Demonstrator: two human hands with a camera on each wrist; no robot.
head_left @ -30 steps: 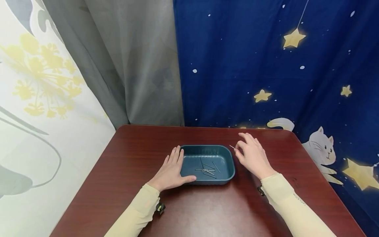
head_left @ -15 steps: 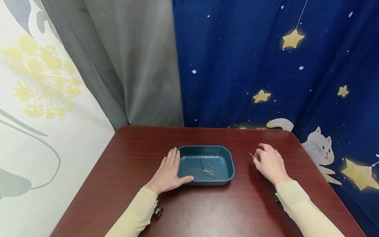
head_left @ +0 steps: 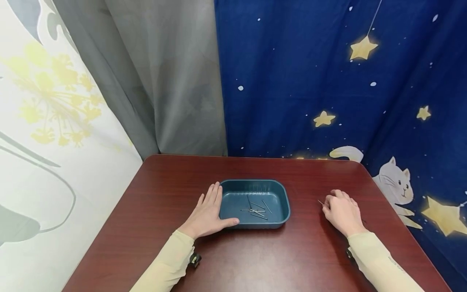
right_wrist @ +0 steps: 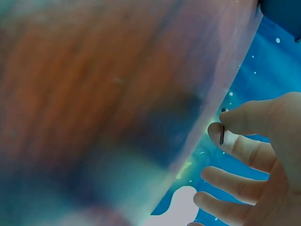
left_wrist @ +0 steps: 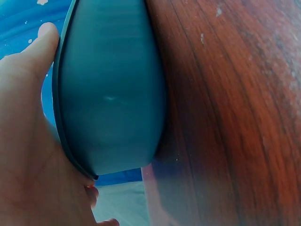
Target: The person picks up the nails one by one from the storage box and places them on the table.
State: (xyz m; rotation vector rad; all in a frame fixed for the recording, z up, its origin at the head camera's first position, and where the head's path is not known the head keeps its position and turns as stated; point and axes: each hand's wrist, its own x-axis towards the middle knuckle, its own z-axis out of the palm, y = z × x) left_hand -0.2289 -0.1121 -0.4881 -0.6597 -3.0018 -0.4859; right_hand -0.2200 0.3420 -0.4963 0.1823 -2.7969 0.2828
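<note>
A dark teal rectangular tray (head_left: 233, 199) sits on the table with several thin metal nails (head_left: 258, 211) lying loose and crossed on its floor. My left hand (head_left: 208, 215) rests against the tray's left end, fingers straight and thumb along the near rim. In the left wrist view the tray's outer wall (left_wrist: 110, 89) stands beside that hand. To the right of the tray, my right hand (head_left: 342, 213) pinches one nail between thumb and index finger, low over the table. The right wrist view shows this nail (right_wrist: 222, 134) at the fingertips, the other fingers spread loosely.
The reddish-brown wooden table (head_left: 255, 263) has rounded far corners. Behind it hang a grey curtain (head_left: 186, 81) and a blue curtain with stars (head_left: 277, 61). A pale patterned cloth (head_left: 54, 170) is at the left.
My right hand has moved right and toward me, away from the tray's right end, still pinching the nail, and is lower now. My left hand and the tray have barely moved.
</note>
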